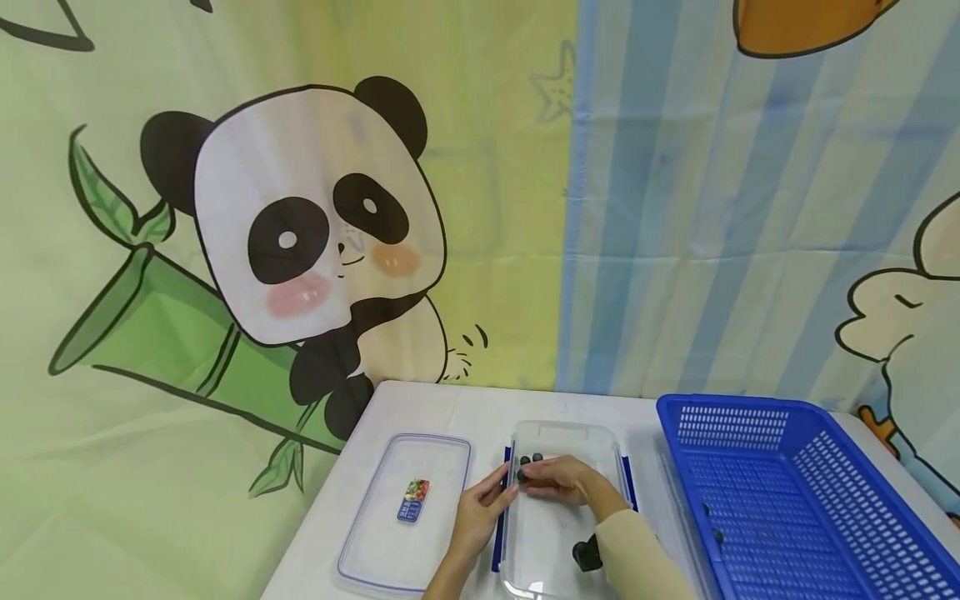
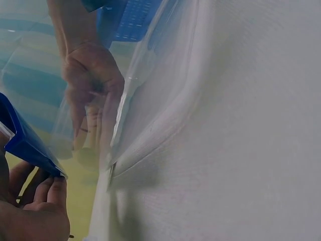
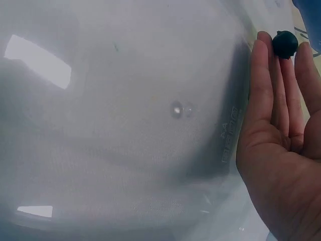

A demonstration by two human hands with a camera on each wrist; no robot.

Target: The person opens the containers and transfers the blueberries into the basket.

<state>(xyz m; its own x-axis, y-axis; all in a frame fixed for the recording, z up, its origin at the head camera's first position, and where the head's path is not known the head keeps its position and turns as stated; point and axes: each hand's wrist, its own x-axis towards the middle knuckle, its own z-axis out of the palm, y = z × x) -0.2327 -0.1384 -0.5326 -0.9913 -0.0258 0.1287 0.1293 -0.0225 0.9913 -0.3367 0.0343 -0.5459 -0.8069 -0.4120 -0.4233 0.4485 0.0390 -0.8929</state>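
Note:
A clear plastic storage container (image 1: 555, 550) with blue side clips stands in the middle of the white table. My left hand (image 1: 477, 510) holds its left rim; in the left wrist view, bent fingers (image 2: 52, 193) press against a blue clip (image 2: 32, 140). Over the container's far left part, my right hand (image 1: 558, 479) pinches a dark round blueberry (image 3: 285, 44) between thumb and fingertips. Other blueberries (image 1: 537, 457) show just beyond the fingertips. Through the clear wall, the right hand (image 2: 95, 85) also appears in the left wrist view.
Left of the container lies its clear lid (image 1: 367, 517), with a blue seal and a label (image 1: 413, 502). A blue basket (image 1: 795, 408) stands at the right, with dark berries (image 1: 717, 536) near its left side. Behind the table hangs a cartoon panda curtain (image 1: 495, 200).

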